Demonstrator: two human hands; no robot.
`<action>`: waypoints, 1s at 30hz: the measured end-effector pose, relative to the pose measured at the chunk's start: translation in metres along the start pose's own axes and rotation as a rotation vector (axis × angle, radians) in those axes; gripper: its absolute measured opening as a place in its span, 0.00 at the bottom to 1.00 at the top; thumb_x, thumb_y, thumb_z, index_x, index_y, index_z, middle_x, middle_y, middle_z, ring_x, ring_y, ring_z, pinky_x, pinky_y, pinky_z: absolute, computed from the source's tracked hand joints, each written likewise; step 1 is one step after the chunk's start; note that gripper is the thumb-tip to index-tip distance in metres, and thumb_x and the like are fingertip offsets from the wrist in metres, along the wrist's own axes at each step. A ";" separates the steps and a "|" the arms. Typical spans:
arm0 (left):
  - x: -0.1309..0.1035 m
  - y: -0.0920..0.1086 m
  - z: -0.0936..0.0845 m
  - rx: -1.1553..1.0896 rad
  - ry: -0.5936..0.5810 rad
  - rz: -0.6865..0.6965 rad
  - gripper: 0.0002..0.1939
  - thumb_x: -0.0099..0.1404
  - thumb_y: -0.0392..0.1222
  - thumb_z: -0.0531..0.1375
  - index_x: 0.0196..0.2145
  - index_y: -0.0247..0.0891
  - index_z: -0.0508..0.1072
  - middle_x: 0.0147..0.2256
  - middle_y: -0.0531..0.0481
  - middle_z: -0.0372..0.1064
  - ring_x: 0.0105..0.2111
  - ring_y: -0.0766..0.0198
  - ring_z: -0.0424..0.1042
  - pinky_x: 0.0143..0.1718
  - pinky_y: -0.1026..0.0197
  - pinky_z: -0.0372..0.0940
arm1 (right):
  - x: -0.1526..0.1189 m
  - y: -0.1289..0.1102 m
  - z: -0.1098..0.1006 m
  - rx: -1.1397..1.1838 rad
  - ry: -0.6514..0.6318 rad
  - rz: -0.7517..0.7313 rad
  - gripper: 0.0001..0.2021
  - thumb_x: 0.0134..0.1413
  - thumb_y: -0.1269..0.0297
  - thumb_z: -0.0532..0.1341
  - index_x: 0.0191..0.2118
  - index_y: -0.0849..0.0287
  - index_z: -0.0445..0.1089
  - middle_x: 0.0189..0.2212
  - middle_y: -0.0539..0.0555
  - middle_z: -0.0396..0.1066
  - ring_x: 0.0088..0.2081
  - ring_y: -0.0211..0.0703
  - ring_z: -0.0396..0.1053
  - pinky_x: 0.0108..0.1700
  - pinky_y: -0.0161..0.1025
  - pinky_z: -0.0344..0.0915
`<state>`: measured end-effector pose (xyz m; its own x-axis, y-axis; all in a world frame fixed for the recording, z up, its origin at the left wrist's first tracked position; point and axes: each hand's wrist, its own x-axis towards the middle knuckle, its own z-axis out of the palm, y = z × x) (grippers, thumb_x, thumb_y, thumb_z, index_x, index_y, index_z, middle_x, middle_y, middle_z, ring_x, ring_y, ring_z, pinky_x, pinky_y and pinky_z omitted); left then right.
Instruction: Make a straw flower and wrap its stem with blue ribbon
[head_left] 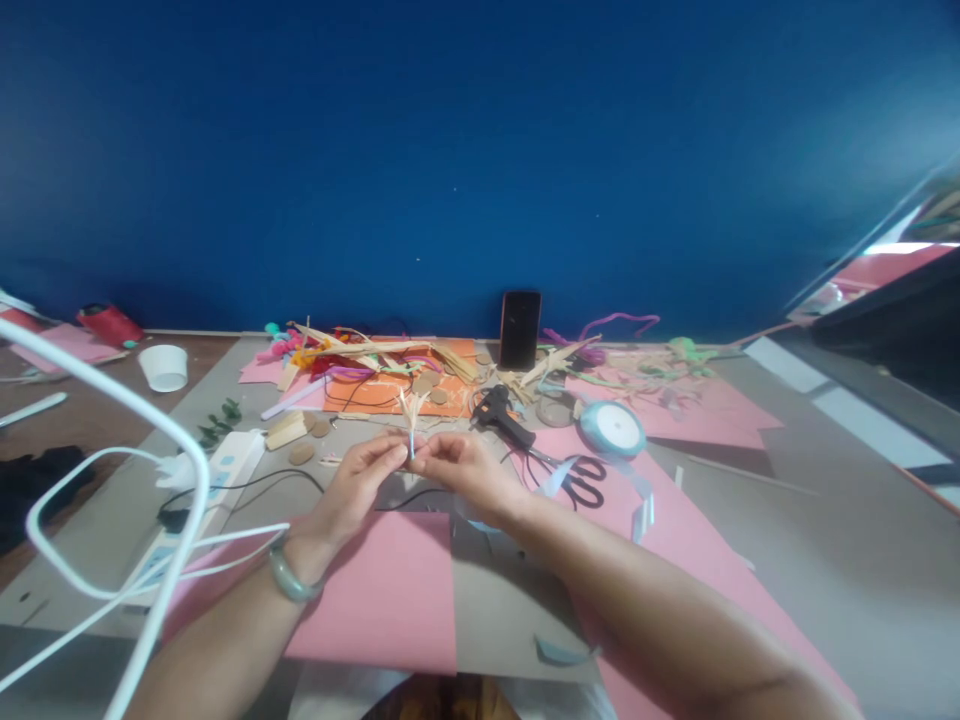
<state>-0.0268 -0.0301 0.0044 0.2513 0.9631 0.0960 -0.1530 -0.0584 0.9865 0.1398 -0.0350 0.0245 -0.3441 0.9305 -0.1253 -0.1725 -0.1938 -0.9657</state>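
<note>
Over the middle of the table, my left hand (369, 472) and my right hand (466, 470) meet, fingertips pinched together. Between them stands a small bundle of dried husk strips (412, 408), its pale frayed ends fanning upward. A light blue ribbon shows around its lower part, where the fingertips partly hide it. A pink paper sheet (382, 595) lies below my hands. Just beyond my right hand is a black glue gun (504, 415). To its right, dark-handled scissors (586, 482) rest near a roll of light blue ribbon (613, 428).
White cables (196, 470) loop up in front on the left, near a power strip (225, 480). Behind my hands are loose husk strips (375, 348), wooden discs and orange paper (367, 393). An upright phone (520, 330) stands by the blue wall; a white cup (163, 369) is at left.
</note>
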 end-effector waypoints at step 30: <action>-0.006 0.003 0.002 0.273 0.209 0.135 0.11 0.54 0.45 0.66 0.23 0.36 0.71 0.25 0.53 0.65 0.28 0.65 0.65 0.32 0.64 0.61 | -0.006 0.002 0.009 -0.399 0.159 -0.223 0.08 0.49 0.63 0.63 0.24 0.61 0.70 0.22 0.49 0.68 0.26 0.36 0.64 0.31 0.33 0.60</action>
<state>-0.0264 -0.0362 0.0069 0.0417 0.9731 0.2267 0.0958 -0.2298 0.9685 0.1335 -0.0441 0.0254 -0.1883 0.9778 0.0919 0.1524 0.1215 -0.9808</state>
